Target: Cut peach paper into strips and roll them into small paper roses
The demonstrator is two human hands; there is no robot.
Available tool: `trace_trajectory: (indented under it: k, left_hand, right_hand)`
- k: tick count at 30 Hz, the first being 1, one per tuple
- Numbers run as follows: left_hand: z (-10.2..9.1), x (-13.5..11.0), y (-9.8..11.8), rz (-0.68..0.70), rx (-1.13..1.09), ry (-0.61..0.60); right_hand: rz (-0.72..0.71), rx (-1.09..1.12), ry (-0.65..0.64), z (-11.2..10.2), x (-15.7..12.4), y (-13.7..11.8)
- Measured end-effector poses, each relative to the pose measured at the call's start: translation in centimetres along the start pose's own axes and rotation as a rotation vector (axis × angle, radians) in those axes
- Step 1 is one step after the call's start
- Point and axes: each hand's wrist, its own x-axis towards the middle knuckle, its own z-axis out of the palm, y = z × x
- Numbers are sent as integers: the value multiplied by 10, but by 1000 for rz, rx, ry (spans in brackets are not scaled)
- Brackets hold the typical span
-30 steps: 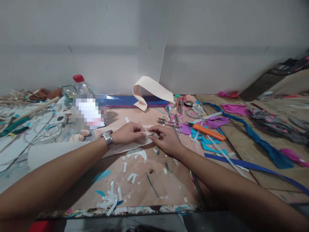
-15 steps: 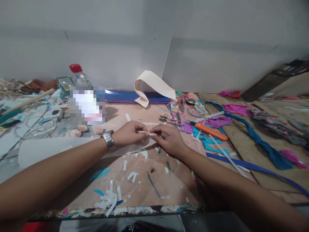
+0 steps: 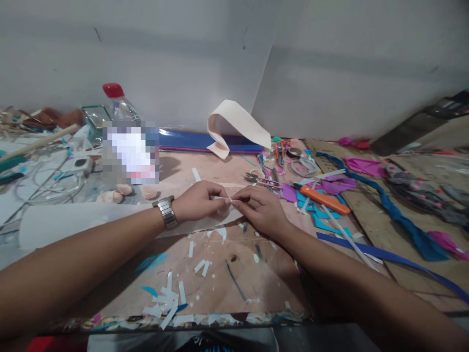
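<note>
My left hand (image 3: 200, 201), with a metal watch (image 3: 166, 212) on its wrist, and my right hand (image 3: 261, 209) meet at the middle of the worktable. Both pinch a small pale strip of paper (image 3: 227, 200) between their fingertips. Under them lies a long pale sheet (image 3: 91, 221) that runs off to the left. White paper scraps (image 3: 172, 296) lie scattered nearer to me.
A curled peach strip (image 3: 234, 122) stands at the back. Scissors (image 3: 262, 180), an orange cutter (image 3: 322, 199), purple and teal scraps lie right of my hands. A red-capped bottle (image 3: 117, 105) and cables (image 3: 54, 188) are at the left. A blue ribbon (image 3: 392, 210) crosses the right.
The view has tilted and shifted a little. My two hands stay together at the same spot, still pinching the small strip.
</note>
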Motion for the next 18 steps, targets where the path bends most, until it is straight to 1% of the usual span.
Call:
trace_trajectory:
  k: [5,11,18]
  left_hand:
    - [0,0,-1,25,2,-1]
    - [0,1,-4,45,33,43]
    - [3,0,-4,51,29,59]
  right_hand:
    - [5,-6,0,0,1,0]
    - [0,-3,9,0,1,-1]
    - [14,-31,15,0,1,1]
